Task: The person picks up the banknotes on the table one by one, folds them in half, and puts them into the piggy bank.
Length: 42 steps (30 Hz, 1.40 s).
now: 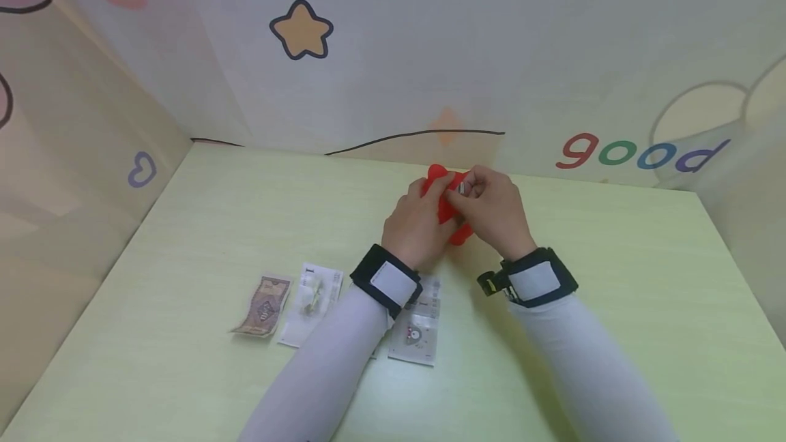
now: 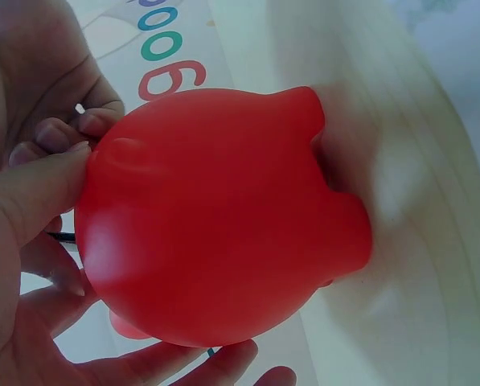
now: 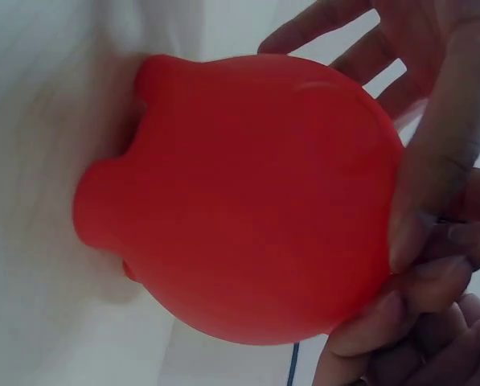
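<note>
A round red piggy bank (image 1: 451,209) stands on the table toward the back, its stubby feet showing in the left wrist view. My left hand (image 1: 419,225) grips it, the thumb on top and fingers spread round the side. At the top, my right hand (image 1: 496,211) pinches a small pale piece (image 1: 462,188) with a dark edge between thumb and fingers. The fingers hide most of that piece, so its kind is unclear. Any slot in the piggy bank is hidden too.
On the table (image 1: 184,374), nearer me, lie a purple banknote (image 1: 265,305), a whitish banknote (image 1: 302,319) and a grey banknote (image 1: 414,343). My left forearm partly covers the notes. A printed cloth backdrop (image 1: 393,53) rises behind the table's far edge.
</note>
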### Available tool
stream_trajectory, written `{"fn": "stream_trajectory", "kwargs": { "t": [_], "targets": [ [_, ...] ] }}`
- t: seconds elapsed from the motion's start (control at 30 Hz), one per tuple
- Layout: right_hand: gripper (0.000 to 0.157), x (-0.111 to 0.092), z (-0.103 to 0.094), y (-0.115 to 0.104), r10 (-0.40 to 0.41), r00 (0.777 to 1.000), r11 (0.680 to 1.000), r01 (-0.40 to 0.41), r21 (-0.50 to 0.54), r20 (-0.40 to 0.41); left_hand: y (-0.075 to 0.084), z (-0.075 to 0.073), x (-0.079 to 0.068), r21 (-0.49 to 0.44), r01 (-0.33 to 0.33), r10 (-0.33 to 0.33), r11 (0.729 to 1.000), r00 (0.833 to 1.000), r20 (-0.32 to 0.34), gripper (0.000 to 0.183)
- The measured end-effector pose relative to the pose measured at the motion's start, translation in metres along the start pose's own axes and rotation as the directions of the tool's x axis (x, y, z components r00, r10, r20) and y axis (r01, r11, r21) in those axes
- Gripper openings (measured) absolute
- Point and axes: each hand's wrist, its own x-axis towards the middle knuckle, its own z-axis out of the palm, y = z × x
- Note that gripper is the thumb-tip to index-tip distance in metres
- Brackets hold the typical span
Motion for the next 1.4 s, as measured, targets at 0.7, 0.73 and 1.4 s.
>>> {"fn": "stream_trajectory", "kwargs": {
  "t": [0.7, 0.73, 1.4],
  "targets": [
    [0.035, -0.004, 0.007, 0.01, 0.052, 0.999, 0.95, -0.052, 0.307, 0.008, -0.002, 0.0, 0.002, 0.019, -0.026, 0.026, 0.999, 1.0, -0.016, 0.071],
    [0.036, -0.004, 0.008, 0.01, 0.047, 0.999, 0.951, -0.045, 0.307, 0.001, -0.002, 0.0, 0.002, 0.02, -0.025, 0.025, 0.999, 1.0, -0.015, 0.071],
    [0.026, -0.009, 0.011, 0.012, 0.059, 0.998, 0.946, -0.058, 0.319, 0.007, -0.003, 0.002, 0.003, 0.029, -0.027, 0.027, 0.999, 1.0, -0.015, 0.071]
  ]
}}
